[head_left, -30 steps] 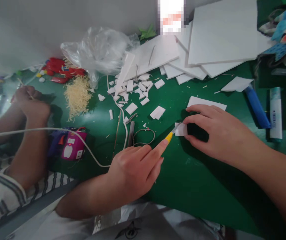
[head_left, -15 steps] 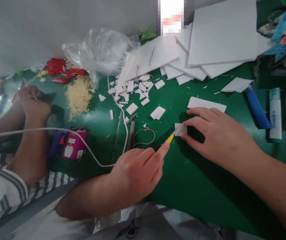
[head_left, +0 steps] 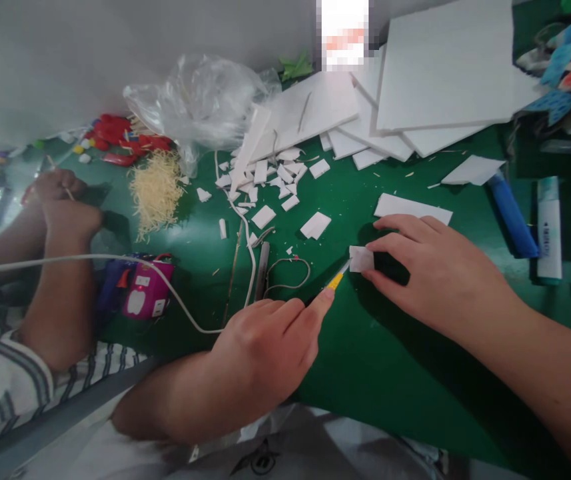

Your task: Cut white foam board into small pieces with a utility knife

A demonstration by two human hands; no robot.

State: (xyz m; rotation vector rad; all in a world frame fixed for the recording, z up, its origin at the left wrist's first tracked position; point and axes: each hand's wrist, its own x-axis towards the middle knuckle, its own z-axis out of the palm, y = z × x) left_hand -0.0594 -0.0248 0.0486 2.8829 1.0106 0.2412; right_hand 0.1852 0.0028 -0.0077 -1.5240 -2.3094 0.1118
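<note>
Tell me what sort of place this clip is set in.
Likely a craft or model-making workbench. White foam boards are stacked on a green table, cut white scraps lie scattered, and the left hand holds a yellow craft knife against a small white piece.

White foam boards [head_left: 440, 73] lie stacked at the far side of the green table [head_left: 390, 360], small offcuts [head_left: 270, 180] scattered before them. A clear plastic bag [head_left: 200, 100] sits beside a heap of toothpicks [head_left: 155, 190]. A blue marker [head_left: 512, 213] lies right.
</note>
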